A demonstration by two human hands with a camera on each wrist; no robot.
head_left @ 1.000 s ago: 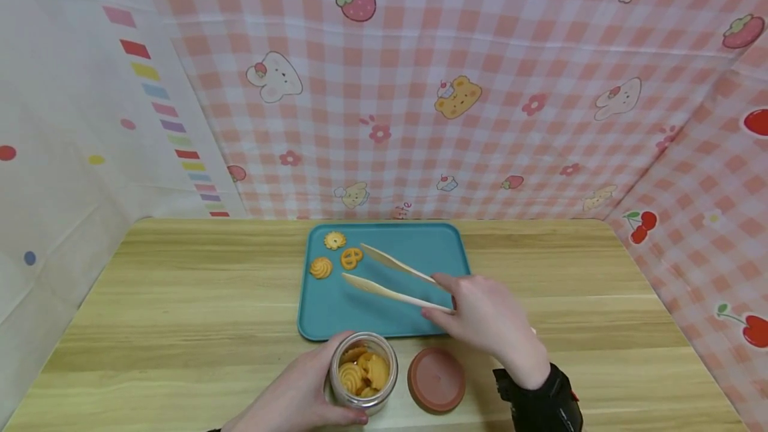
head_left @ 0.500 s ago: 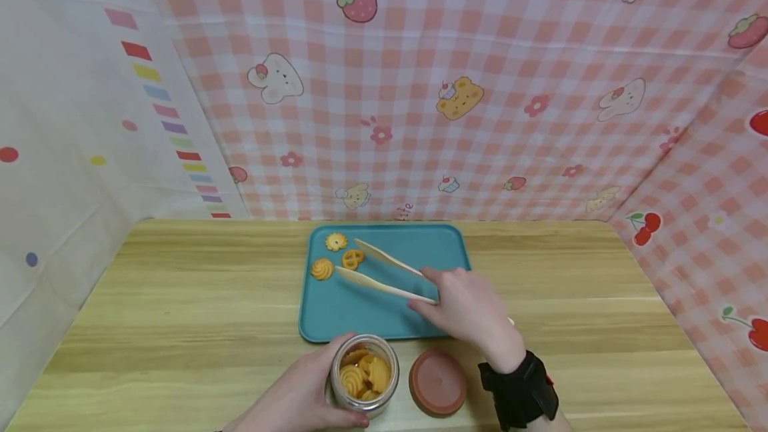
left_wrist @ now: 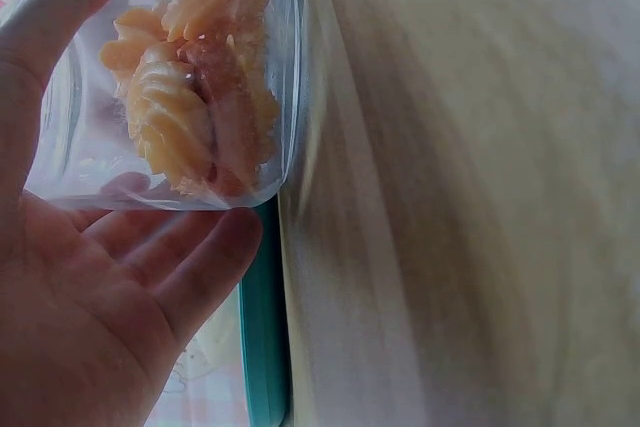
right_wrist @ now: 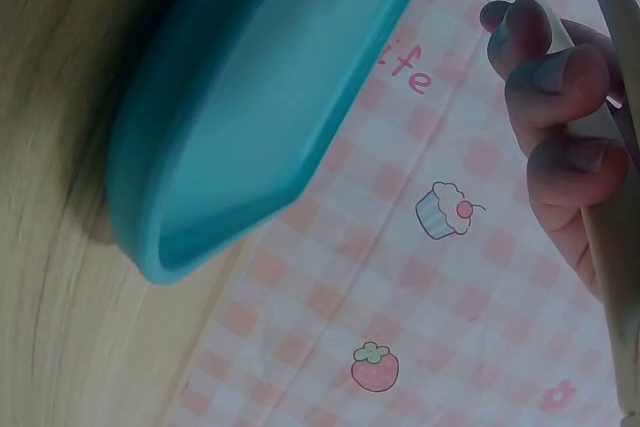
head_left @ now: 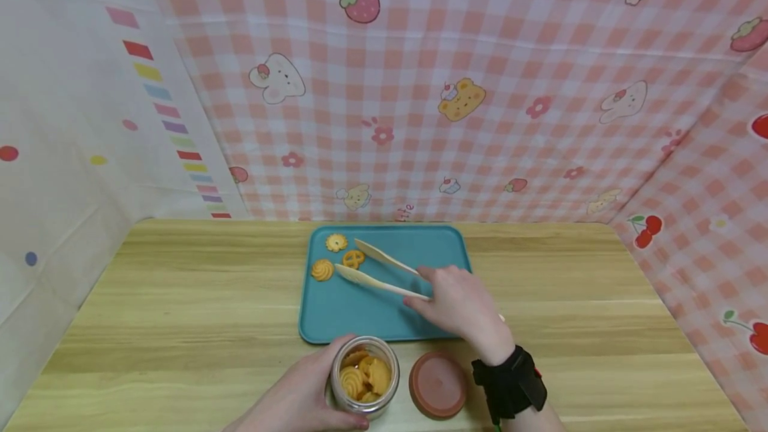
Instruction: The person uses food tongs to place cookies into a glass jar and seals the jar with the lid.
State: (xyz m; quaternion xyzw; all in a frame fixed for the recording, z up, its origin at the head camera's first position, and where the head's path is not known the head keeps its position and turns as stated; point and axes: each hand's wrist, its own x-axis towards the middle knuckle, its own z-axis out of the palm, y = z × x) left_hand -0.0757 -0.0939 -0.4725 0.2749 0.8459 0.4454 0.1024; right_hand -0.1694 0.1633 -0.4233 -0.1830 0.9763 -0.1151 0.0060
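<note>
My left hand (head_left: 300, 389) grips a clear glass jar (head_left: 365, 407) by its side; swirled cookies (left_wrist: 170, 127) fill part of it. With my right hand (head_left: 459, 305) I hold pale wooden tongs (head_left: 384, 285), fingers curled round one arm in the right wrist view. The tongs' arms are spread over the blue tray (head_left: 396, 322), their tips on either side of a pretzel-shaped cookie (head_left: 353, 259). Left of it lie a swirled round cookie (head_left: 322, 270) and, farther back, a flower-shaped cookie (head_left: 337, 242). Whether the tips touch the pretzel cookie I cannot tell.
A reddish-brown round lid (head_left: 438, 385) lies on the wooden table (head_left: 198, 325), right of the jar and in front of the tray. A checked cloth (head_left: 390, 105) hangs behind the table's back edge, with more cloth at both sides.
My right hand has moved left and slightly away from me, bringing the tong tips from right of the pretzel cookie to about it. My left hand still holds the jar in place.
</note>
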